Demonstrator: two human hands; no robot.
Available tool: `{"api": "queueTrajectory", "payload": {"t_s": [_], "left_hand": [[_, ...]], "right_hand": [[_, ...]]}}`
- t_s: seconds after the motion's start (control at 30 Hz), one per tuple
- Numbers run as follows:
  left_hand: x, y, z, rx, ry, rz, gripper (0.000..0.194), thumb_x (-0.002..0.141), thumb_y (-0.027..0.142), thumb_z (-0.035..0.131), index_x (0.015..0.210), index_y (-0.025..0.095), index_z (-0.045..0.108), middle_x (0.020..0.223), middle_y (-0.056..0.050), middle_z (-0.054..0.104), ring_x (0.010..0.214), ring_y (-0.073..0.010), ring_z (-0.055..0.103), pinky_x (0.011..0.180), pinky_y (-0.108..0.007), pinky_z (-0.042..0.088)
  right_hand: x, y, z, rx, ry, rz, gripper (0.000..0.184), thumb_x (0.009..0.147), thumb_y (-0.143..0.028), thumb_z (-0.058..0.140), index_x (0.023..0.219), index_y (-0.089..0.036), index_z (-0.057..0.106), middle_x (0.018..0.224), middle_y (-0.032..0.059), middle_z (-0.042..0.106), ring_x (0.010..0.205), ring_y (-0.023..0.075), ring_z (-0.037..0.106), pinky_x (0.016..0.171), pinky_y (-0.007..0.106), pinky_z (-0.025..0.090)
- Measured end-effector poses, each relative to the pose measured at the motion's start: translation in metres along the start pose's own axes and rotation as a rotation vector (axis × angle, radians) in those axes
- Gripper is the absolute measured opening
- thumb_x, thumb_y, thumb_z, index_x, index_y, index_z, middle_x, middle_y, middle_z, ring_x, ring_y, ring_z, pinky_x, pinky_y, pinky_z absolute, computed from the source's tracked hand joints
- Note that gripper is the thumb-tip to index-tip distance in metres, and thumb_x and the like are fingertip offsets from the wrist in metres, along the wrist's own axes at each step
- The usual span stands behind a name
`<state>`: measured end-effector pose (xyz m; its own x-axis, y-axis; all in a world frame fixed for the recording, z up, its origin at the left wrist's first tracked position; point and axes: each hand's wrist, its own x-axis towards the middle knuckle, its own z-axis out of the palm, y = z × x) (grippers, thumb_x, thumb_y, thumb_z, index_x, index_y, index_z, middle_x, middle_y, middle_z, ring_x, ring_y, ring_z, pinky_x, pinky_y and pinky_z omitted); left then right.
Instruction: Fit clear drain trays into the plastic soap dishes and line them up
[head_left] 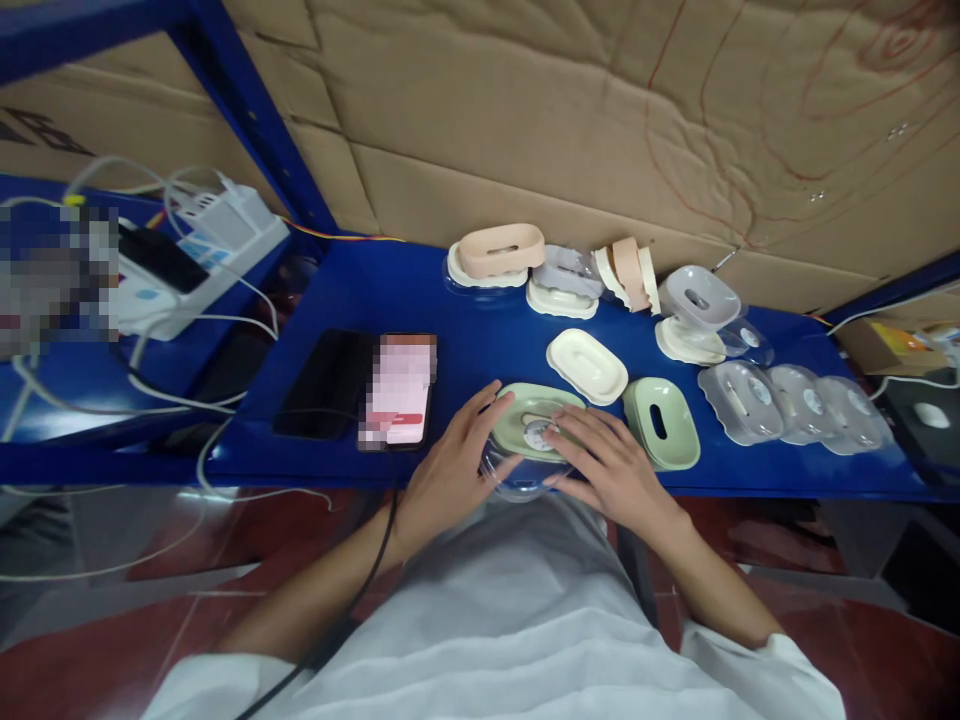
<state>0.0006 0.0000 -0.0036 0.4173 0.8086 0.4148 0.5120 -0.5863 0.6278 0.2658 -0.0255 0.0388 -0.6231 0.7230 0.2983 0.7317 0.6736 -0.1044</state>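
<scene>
At the front edge of the blue table, a light green soap dish (511, 412) with a clear plastic cover (525, 487) is between my two hands. A round white sticker (537, 434) shows on the clear plastic. My left hand (454, 452) grips the left side, thumb low and fingers over the rim. My right hand (616, 458) holds the right side, its fingers bent over the top near the sticker. Right of my hands lies a green slotted soap dish part (663, 424). A cream oval tray (587, 366) lies just beyond my right fingers.
Along the back are a peach soap dish (501, 248), a grey one (568, 270), peach and cream pieces (628, 274) and a grey dish (702, 298). Several clear-covered grey dishes (744, 400) line the right. Phones (403, 390) and a cabled power strip (195, 280) are left.
</scene>
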Motion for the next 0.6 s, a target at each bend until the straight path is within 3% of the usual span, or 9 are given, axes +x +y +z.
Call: {"api": "queueTrajectory", "payload": {"t_s": [0.2, 0.33, 0.47, 0.6], "left_hand": [[-0.001, -0.002, 0.001, -0.011, -0.019, 0.012, 0.081, 0.103, 0.034, 0.068, 0.17, 0.03, 0.022, 0.165, -0.015, 0.05, 0.152, -0.0308, 0.051, 0.124, -0.05, 0.048], [0.0, -0.002, 0.001, -0.019, -0.022, 0.02, 0.081, 0.103, 0.029, 0.068, 0.169, 0.029, 0.022, 0.164, -0.015, 0.051, 0.152, -0.0302, 0.052, 0.124, -0.049, 0.049], [0.0, -0.001, 0.002, -0.013, -0.018, 0.008, 0.079, 0.103, 0.03, 0.068, 0.169, 0.028, 0.024, 0.163, -0.015, 0.052, 0.152, -0.0297, 0.052, 0.123, -0.048, 0.049], [-0.001, 0.0, 0.001, -0.017, -0.024, 0.003, 0.076, 0.105, 0.031, 0.066, 0.168, 0.028, 0.025, 0.164, -0.015, 0.05, 0.152, -0.0297, 0.051, 0.124, -0.048, 0.048]], "right_hand": [[-0.006, -0.007, 0.005, -0.023, 0.092, 0.141, 0.084, 0.097, -0.06, 0.07, 0.17, -0.042, 0.031, 0.141, 0.0099, 0.069, 0.127, 0.0371, 0.065, 0.11, 0.055, 0.05], [-0.003, -0.014, 0.014, -0.038, 0.103, 0.265, 0.091, 0.094, -0.066, 0.069, 0.171, -0.044, 0.025, 0.135, 0.0137, 0.066, 0.123, 0.0416, 0.062, 0.109, 0.063, 0.048], [-0.001, -0.012, 0.018, 0.047, 0.156, 0.313, 0.087, 0.092, -0.062, 0.074, 0.167, -0.041, 0.034, 0.144, 0.0168, 0.056, 0.14, 0.0468, 0.051, 0.116, 0.071, 0.043], [0.003, -0.001, 0.02, 0.294, 0.182, 0.279, 0.087, 0.093, -0.055, 0.077, 0.164, -0.034, 0.031, 0.164, 0.0181, 0.04, 0.157, 0.0431, 0.038, 0.122, 0.068, 0.044]]}}
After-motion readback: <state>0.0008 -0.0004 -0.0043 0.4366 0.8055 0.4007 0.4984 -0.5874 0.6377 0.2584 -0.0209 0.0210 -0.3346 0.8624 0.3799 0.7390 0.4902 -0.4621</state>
